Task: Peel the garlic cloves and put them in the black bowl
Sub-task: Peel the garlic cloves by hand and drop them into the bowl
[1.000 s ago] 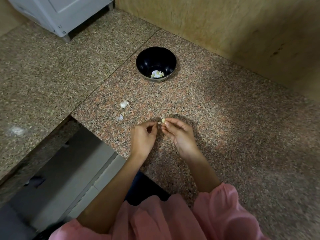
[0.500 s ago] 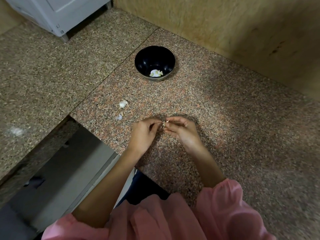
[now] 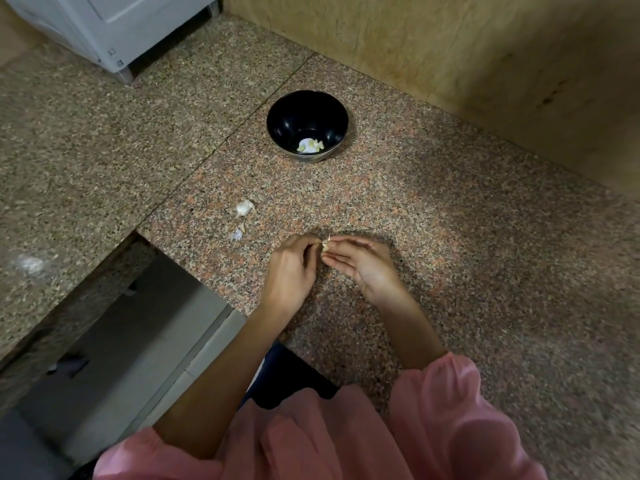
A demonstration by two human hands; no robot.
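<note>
At frame centre I see the left hand [image 3: 289,271] and right hand [image 3: 360,266] both pinching one clove [image 3: 325,246] just over the counter [image 3: 467,271]. Upper centre, well apart, the bowl [image 3: 294,112] holds peeled cloves [image 3: 310,146]. Left of the hands lie a loose clove [image 3: 244,207] and skin scraps [image 3: 238,233].

Dim, warm light fell softly on the desk [image 3: 415,188] around the black bowl [image 3: 294,119], whose glossy inner wall carried small glints. Well away from the bowl, toward the edges, lines bowed and detail blurred.
</note>
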